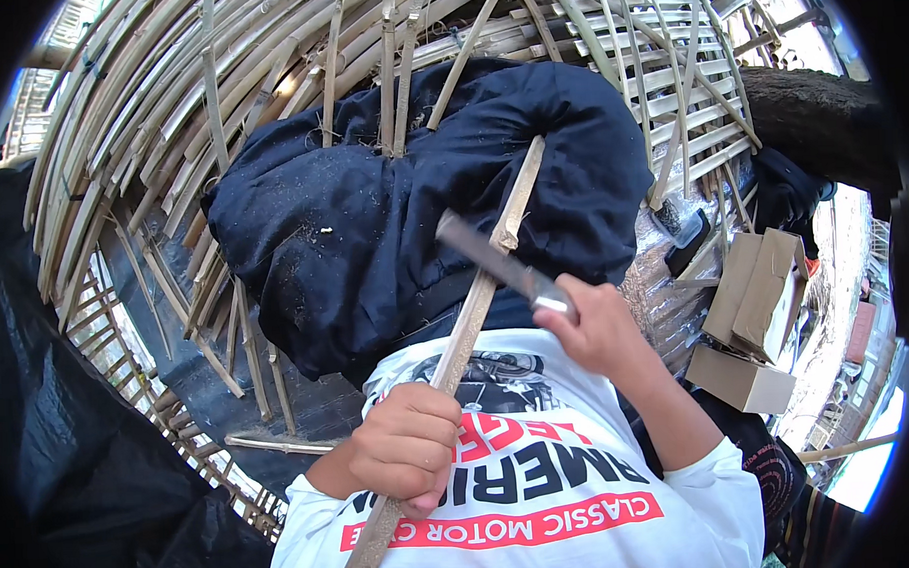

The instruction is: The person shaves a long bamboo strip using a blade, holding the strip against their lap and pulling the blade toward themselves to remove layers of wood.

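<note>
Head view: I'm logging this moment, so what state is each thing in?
Bamboo strip: gripped low by the left hand, lying across the lap.
Knife: in the right hand, blade against the strip.
Dark cloth: draped over the knees, flecked with shavings.
Cardboard boxes: one with flaps open.

Pale bamboo strip (463, 329), slanting over dark cloth; knife blade (489, 258) (blurred) crossing it
</note>
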Action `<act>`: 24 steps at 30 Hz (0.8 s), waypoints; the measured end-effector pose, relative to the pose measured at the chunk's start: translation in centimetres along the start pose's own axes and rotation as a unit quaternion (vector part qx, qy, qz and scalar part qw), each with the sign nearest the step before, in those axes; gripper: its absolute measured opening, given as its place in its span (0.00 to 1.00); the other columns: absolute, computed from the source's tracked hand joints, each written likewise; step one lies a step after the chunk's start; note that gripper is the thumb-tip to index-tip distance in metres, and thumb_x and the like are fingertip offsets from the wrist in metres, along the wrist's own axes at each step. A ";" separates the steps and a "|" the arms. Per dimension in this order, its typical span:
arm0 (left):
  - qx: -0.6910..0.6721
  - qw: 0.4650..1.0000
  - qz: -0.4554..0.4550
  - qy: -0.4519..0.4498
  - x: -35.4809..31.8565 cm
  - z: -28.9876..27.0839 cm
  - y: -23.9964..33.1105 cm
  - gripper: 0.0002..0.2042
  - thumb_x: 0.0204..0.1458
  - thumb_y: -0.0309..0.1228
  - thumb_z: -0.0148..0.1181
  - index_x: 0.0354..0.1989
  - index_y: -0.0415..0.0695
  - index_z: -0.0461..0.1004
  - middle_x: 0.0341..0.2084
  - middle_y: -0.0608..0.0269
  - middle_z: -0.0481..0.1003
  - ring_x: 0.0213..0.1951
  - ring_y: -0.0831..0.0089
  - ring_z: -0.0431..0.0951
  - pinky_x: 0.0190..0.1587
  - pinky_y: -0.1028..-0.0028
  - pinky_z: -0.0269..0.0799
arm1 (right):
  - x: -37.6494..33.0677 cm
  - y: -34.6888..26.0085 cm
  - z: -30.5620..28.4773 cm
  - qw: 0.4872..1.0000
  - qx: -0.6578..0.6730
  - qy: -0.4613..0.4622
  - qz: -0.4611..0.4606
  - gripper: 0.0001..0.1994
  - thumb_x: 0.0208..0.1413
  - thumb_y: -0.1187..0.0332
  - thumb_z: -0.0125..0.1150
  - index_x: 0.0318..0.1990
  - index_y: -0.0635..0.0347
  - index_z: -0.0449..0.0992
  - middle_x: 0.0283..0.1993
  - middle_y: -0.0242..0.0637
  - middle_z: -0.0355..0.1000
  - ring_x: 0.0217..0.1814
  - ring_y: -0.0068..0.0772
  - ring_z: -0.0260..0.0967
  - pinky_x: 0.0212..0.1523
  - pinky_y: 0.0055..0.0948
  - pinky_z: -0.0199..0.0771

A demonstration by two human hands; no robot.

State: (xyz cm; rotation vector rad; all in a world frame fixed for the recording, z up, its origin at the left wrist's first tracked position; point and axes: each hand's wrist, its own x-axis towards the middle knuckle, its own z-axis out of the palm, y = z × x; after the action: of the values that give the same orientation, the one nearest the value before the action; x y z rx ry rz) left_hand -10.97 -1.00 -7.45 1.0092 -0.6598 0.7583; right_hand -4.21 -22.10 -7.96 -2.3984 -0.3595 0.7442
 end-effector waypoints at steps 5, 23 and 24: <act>-0.013 0.998 -0.008 0.053 0.6 -0.4 0.0 0.21 0.59 0.28 0.50 0.11 0.47 0.57 0.04 0.72 0.60 0.05 0.81 0.58 0.08 0.79 0.57 | 0.2 -1.0 0.0 0.998 0.008 -0.001 -0.065 0.25 0.51 0.45 0.65 0.26 0.63 0.72 0.20 0.48 0.73 0.25 0.53 0.75 0.27 0.41 0.72; 0.019 1.000 -0.009 -0.017 0.8 0.8 -1.0 0.22 0.60 0.32 0.49 0.11 0.49 0.57 0.02 0.74 0.58 0.03 0.83 0.55 0.08 0.81 0.54 | 2.2 1.5 -1.5 0.998 -0.053 0.003 -0.027 0.27 0.50 0.41 0.65 0.24 0.60 0.73 0.20 0.46 0.74 0.23 0.48 0.76 0.27 0.39 0.75; 0.017 1.000 -0.012 -0.020 1.2 0.6 -1.1 0.22 0.60 0.32 0.49 0.11 0.49 0.57 0.02 0.74 0.58 0.03 0.83 0.55 0.08 0.81 0.54 | 1.9 0.3 -1.5 0.999 -0.032 0.002 -0.010 0.27 0.51 0.42 0.64 0.24 0.60 0.73 0.20 0.46 0.74 0.23 0.48 0.76 0.27 0.39 0.75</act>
State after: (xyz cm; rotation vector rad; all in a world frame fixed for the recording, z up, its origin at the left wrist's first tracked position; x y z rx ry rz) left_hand -9.48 -1.62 -6.82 1.0633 -0.6709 0.7316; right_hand -1.77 -22.27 -7.91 -2.4518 -0.4102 0.7296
